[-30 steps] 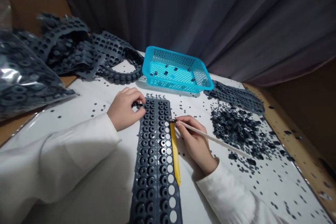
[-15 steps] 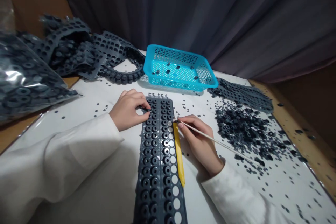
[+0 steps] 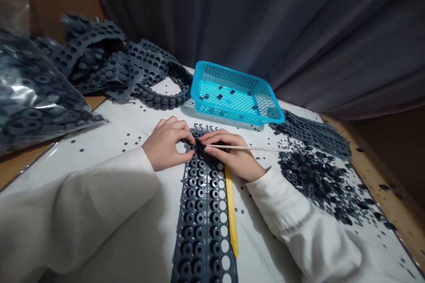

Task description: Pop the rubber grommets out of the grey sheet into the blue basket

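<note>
Beneath both grips: the top end of a dark grey moulded rubber sheet (image 3: 201, 216), a long strip of ring-shaped pieces in several rows, lying flat on the white surface (image 3: 109, 115).
Left grip (image 3: 168, 143): narrow, fingers curled down onto the sheet's top end; I cannot tell whether they hold a piece.
Right grip (image 3: 230, 159): narrow, holding a thin wooden stick (image 3: 249, 147) nearly level between thumb and fingers; its tip is hidden among the fingers at the sheet.
Handling, as I judge it: keep both sets of fingertips close together and the stick low and steady, pressing the sheet flat so that the small pieces stay put.
Sheet, relative to the grips: directly under and toward me, running down between my forearms; its right-hand holes show white.
Right of the sheet, below the right grip: a yellow strip (image 3: 231, 212), lying just beside the sheet's edge.
Far right of the right grip: a loose heap of dark rings (image 3: 315, 181).
Ahead of both grips: a turquoise perforated plastic basket (image 3: 237, 95), a few dark pieces inside.
Beyond the left grip: a clear plastic bag of rubber sheets (image 3: 29, 88).
</note>
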`<state>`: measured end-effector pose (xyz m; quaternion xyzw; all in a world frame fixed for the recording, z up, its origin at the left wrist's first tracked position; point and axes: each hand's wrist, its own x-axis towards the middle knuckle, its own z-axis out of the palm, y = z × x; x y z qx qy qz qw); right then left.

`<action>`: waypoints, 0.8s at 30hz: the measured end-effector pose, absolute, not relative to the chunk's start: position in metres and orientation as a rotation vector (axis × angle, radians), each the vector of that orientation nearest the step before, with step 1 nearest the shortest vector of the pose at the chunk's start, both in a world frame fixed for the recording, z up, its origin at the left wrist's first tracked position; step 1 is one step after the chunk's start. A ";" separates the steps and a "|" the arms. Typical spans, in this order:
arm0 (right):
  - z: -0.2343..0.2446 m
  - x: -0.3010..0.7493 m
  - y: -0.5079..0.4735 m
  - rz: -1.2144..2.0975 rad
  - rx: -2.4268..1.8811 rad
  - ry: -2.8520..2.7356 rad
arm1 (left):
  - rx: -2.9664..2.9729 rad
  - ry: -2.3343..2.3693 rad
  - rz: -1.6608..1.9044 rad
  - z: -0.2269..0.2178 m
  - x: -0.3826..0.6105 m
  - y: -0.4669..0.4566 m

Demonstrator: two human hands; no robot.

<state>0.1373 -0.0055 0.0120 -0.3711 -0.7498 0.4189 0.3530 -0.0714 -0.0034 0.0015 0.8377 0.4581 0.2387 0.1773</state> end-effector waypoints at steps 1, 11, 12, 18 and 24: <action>0.008 0.137 -0.003 1.117 -0.949 -1.921 | 2.364 1.285 0.679 0.001 -0.072 -0.003; 0.006 0.141 -0.005 1.167 -0.924 -1.962 | 2.357 1.198 0.824 -0.007 -0.073 0.001; 0.006 0.141 -0.004 1.170 -0.927 -1.964 | 2.356 1.196 0.831 -0.008 -0.073 0.001; 0.005 0.141 -0.004 1.175 -0.930 -1.974 | 2.355 1.178 0.869 -0.008 -0.072 0.002; 0.004 0.141 -0.004 1.178 -0.945 -1.980 | 2.342 1.186 0.835 -0.008 -0.072 0.002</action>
